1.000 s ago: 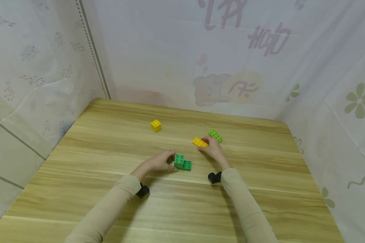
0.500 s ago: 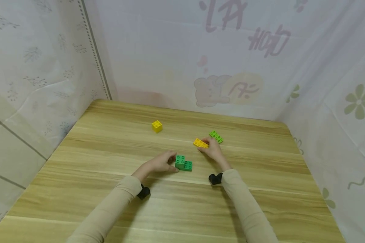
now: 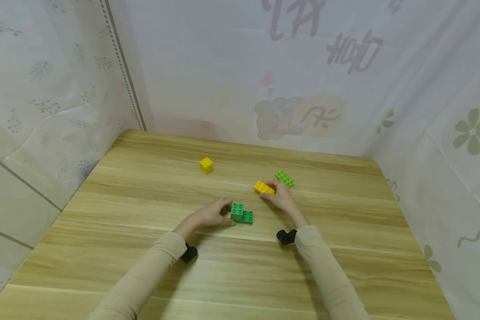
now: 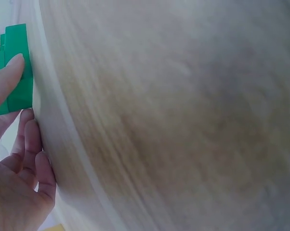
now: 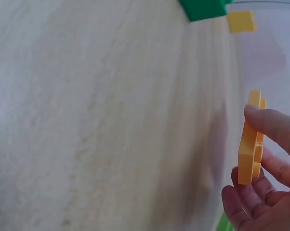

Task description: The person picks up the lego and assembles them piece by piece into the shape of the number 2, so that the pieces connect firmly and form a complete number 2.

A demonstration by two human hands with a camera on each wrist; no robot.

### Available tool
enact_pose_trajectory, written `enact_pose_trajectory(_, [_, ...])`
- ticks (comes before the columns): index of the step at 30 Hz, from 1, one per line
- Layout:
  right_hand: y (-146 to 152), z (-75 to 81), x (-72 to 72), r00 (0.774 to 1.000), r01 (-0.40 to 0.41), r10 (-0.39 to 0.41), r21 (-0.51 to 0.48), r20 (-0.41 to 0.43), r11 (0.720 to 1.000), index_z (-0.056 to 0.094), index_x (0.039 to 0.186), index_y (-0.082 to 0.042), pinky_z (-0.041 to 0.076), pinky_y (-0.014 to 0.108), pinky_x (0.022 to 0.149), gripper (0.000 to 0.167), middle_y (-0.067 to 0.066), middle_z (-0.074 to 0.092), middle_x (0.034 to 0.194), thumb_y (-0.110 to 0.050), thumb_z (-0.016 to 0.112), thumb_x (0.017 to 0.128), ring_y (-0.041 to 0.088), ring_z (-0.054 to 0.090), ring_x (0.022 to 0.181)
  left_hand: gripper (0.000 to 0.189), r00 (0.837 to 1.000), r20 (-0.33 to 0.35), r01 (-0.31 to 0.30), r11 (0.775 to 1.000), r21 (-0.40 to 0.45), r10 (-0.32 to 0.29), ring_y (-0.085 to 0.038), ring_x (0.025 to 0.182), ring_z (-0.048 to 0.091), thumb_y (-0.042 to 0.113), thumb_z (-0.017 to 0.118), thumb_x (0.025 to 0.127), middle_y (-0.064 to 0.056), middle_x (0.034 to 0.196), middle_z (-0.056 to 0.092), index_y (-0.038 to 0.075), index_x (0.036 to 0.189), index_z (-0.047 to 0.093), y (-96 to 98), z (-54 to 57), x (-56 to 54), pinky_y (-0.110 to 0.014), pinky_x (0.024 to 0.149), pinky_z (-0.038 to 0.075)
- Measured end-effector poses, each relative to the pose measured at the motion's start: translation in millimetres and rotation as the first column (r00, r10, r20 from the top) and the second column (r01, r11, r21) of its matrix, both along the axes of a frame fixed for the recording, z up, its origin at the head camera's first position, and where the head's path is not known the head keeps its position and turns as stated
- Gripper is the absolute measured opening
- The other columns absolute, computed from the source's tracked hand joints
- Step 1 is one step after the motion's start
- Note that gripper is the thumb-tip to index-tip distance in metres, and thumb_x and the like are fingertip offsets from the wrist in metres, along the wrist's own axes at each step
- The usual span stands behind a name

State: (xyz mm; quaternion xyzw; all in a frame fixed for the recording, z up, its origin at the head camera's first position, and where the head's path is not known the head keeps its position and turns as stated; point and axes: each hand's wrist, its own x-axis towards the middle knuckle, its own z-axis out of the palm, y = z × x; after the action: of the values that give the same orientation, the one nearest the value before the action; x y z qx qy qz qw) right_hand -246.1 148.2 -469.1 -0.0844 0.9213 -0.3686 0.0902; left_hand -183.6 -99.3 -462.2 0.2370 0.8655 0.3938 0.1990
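Note:
My left hand holds the near-left side of a green toy building brick. That studded block sits on the left part of a flat green brick, whose right studs show. In the left wrist view the thumb lies along the green bricks, with fingers curled behind. My right hand pinches a flat orange-yellow brick by its right end. Seen from the right wrist, this orange-yellow brick is between thumb and fingers, its studs facing away from the table and its underside above the wood.
A yellow cube brick stands farther back on the wooden table. Just behind my right hand lies a flat lime-green brick. Patterned cloth hangs beyond the table's back edge and along both sides.
My right hand has raised the flat orange-yellow brick slightly and tilted it, and the right wrist has shifted a little to the right. The left hand and green bricks stay in place.

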Motion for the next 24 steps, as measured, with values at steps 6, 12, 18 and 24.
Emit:
enact_pose_trajectory(6, [-3, 13.3, 8.9, 1.0, -0.012, 0.012, -0.028, 0.005, 1.0, 0.053, 0.122, -0.005, 0.043, 0.04, 0.092, 0.045, 0.013, 0.05, 0.122, -0.025, 0.067, 0.083, 0.027, 0.05, 0.108, 0.026, 1.0, -0.002, -0.022, 0.999, -0.024, 0.022, -0.019, 0.095, 0.05, 0.02, 0.072, 0.079, -0.007, 0.102, 0.053, 0.012, 0.093, 0.052, 1.2, -1.8, 0.1, -0.036, 0.086, 0.044])
enact_pose_trajectory(12, [-6, 22.6, 13.6, 0.999, -0.03, 0.028, -0.05, -0.034, 0.998, 0.053, 0.121, -0.004, 0.044, 0.04, 0.091, 0.045, 0.014, 0.05, 0.121, -0.024, 0.067, 0.083, 0.026, 0.05, 0.105, 0.026, 1.0, -0.007, -0.021, 1.0, -0.013, 0.021, -0.019, 0.094, 0.05, 0.018, 0.072, 0.078, -0.008, 0.1, 0.054, 0.011, 0.093, 0.053, 1.2, -1.7, 0.6, -0.036, 0.085, 0.044])
enact_pose_trajectory(18, [-9, 31.3, 17.7, 0.998, -0.041, 0.039, -0.054, -0.054, 0.998, 0.054, 0.121, -0.005, 0.044, 0.04, 0.09, 0.044, 0.013, 0.052, 0.119, -0.022, 0.068, 0.083, 0.026, 0.05, 0.105, 0.026, 1.0, 0.0, -0.022, 1.0, -0.002, 0.022, -0.02, 0.095, 0.05, 0.018, 0.072, 0.078, -0.008, 0.101, 0.054, 0.011, 0.094, 0.053, 1.6, -0.3, 1.2, -0.038, 0.087, 0.044])
enact_pose_trajectory(24, [-15, 39.9, 26.5, 0.996, -0.064, 0.061, -0.038, -0.07, 0.997, 0.057, 0.119, -0.007, 0.046, 0.038, 0.088, 0.041, 0.011, 0.054, 0.116, -0.022, 0.068, 0.082, 0.024, 0.052, 0.102, 0.026, 1.0, 0.001, -0.031, 0.999, -0.005, 0.031, -0.019, 0.094, 0.05, 0.017, 0.072, 0.078, -0.007, 0.1, 0.054, 0.011, 0.094, 0.053, 1.3, -3.3, -0.3, -0.036, 0.087, 0.043])
